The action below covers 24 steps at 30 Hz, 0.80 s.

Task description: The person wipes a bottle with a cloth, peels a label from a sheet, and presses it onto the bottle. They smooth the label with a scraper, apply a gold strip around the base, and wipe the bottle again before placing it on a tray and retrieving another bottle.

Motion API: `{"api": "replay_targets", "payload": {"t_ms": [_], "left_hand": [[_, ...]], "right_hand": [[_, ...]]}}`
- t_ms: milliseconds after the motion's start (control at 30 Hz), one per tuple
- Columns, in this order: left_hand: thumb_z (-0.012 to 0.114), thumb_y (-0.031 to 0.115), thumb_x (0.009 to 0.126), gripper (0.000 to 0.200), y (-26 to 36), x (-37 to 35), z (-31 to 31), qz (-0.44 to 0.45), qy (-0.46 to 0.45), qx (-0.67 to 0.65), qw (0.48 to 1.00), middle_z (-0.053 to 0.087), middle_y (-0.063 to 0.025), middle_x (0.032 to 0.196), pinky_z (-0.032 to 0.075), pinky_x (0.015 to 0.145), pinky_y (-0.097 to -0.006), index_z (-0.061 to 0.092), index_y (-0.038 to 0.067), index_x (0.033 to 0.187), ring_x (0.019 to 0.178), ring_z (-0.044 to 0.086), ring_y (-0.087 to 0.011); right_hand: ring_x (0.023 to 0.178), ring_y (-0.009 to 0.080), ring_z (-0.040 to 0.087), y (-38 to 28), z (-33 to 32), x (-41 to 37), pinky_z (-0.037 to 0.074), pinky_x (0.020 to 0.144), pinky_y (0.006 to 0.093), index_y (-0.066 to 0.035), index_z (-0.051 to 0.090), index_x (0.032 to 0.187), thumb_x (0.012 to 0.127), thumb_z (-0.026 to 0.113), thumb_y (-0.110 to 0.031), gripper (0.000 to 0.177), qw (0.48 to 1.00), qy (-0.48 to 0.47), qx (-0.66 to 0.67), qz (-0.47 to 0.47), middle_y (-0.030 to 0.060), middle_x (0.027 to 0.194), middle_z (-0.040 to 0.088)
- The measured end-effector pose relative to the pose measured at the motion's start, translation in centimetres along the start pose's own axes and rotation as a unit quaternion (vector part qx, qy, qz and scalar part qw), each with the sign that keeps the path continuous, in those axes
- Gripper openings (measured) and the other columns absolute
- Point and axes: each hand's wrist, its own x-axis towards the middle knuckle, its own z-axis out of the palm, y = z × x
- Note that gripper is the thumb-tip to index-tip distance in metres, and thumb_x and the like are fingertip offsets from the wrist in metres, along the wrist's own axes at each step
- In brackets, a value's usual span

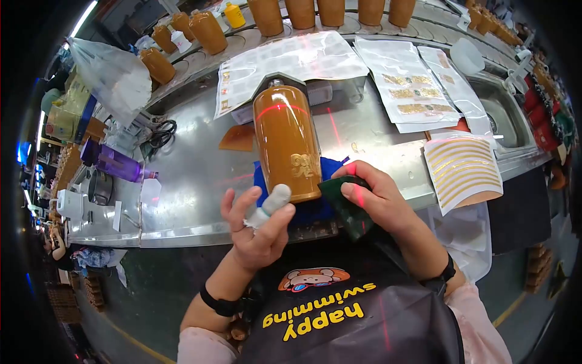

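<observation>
A brown glazed bottle (282,136) lies in front of me, its neck toward a dark angled rest and its base toward me. A gold decal (302,165) sits on its side near the base. Under the base end spreads a blue cloth (330,167). My left hand (260,227) is just below the base with its fingers apart, one finger wrapped in white. My right hand (379,197) pinches a dark green flat piece (345,206) between thumb and fingers, its edge close beside the bottle's base.
Decal sheets (412,88) lie at the back right, with a sheet of curved gold strips (464,170) near the front edge. An amber flat piece (237,138) is left of the bottle. Brown bottles (300,12) line a conveyor behind. A sink (500,112) is at right, a purple bottle (118,162) at left.
</observation>
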Motion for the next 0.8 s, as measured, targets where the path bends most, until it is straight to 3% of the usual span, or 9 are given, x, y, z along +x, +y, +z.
{"api": "replay_targets", "payload": {"t_ms": [133,233,333,400,467,500,600,767,800], "left_hand": [[0.067,0.005,0.074,0.031,-0.4,1.9,0.6,0.096,-0.010,0.010,0.995,0.061,-0.0093,0.118,0.024,0.111,-0.0543,0.068,0.019,0.102,0.121,0.050,-0.0282],[0.066,0.005,0.073,0.030,0.3,3.4,1.1,0.114,-0.050,0.022,0.992,0.065,-0.0059,0.111,0.022,0.113,-0.0534,0.068,0.018,0.100,0.121,0.051,-0.0263],[0.065,0.006,0.072,0.028,0.8,3.6,1.0,0.088,-0.051,-0.030,0.994,0.067,-0.0036,0.110,0.020,0.114,-0.0527,0.069,0.017,0.097,0.120,0.051,-0.0251],[0.065,0.006,0.076,0.031,0.8,2.1,0.6,0.042,-0.029,-0.060,0.997,0.067,-0.0086,0.113,0.021,0.113,-0.0523,0.067,0.016,0.105,0.121,0.052,-0.0273],[0.067,0.008,0.079,0.030,0.9,0.4,0.9,-0.031,0.022,-0.068,0.997,0.067,-0.0085,0.109,0.023,0.113,-0.0515,0.067,0.016,0.108,0.120,0.053,-0.0271],[0.060,0.007,0.082,0.040,0.6,0.0,0.4,-0.038,0.002,-0.079,0.996,0.062,-0.0185,0.120,0.023,0.113,-0.0543,0.056,0.009,0.122,0.125,0.047,-0.0350],[0.067,0.008,0.080,0.044,0.6,0.2,0.3,-0.131,0.024,-0.088,0.987,0.060,-0.0170,0.124,0.021,0.113,-0.0530,0.058,0.009,0.123,0.123,0.049,-0.0357],[0.074,0.018,0.078,0.070,1.3,4.5,0.6,-0.118,-0.081,0.011,0.990,0.051,-0.0215,0.136,0.018,0.115,-0.0553,0.045,0.006,0.141,0.131,0.043,-0.0406],[0.073,0.020,0.079,0.071,1.0,4.1,0.9,-0.116,-0.065,0.002,0.991,0.051,-0.0215,0.137,0.019,0.115,-0.0550,0.044,0.005,0.142,0.131,0.044,-0.0402]], "right_hand": [[0.081,0.0080,0.056,0.7,-0.1,-0.2,0.048,0.074,0.0257,-0.002,0.059,0.111,0.092,0.057,-0.015,0.023,0.998,0.038,-0.039,-0.045,0.0042,0.090,0.064],[0.082,0.0079,0.056,0.4,0.1,-0.4,0.048,0.073,0.0250,-0.001,0.058,0.110,0.092,0.060,-0.015,0.022,0.996,0.075,-0.021,-0.041,0.0041,0.090,0.063],[0.081,0.0086,0.056,-0.8,1.2,-0.4,0.048,0.071,0.0251,-0.001,0.057,0.107,0.092,0.063,-0.016,0.022,0.993,0.107,0.029,-0.028,0.0043,0.089,0.063],[0.080,0.0093,0.056,-1.2,2.1,0.3,0.048,0.069,0.0259,-0.001,0.056,0.106,0.091,0.065,-0.016,0.023,0.992,0.123,0.014,-0.028,0.0046,0.088,0.063],[0.077,0.0099,0.056,-1.8,3.5,1.2,0.048,0.067,0.0282,0.000,0.056,0.104,0.091,0.065,-0.018,0.023,0.985,0.127,-0.054,-0.106,0.0059,0.083,0.061],[0.078,0.0078,0.054,-1.9,3.7,1.4,0.047,0.067,0.0255,-0.001,0.056,0.105,0.092,0.065,-0.016,0.021,0.985,0.125,-0.064,-0.097,0.0031,0.085,0.060],[0.080,0.0058,0.053,-1.4,3.4,1.4,0.047,0.069,0.0227,-0.001,0.055,0.105,0.093,0.064,-0.015,0.020,0.986,0.146,-0.035,-0.069,0.0010,0.089,0.059],[0.080,0.0049,0.053,-1.5,4.8,1.6,0.047,0.069,0.0224,-0.001,0.054,0.105,0.094,0.063,-0.015,0.020,0.983,0.143,-0.040,-0.108,0.0012,0.088,0.058],[0.077,0.0055,0.053,-1.4,4.7,1.7,0.047,0.067,0.0230,0.000,0.054,0.104,0.093,0.064,-0.015,0.021,0.982,0.147,-0.050,-0.107,0.0020,0.087,0.059]]}}
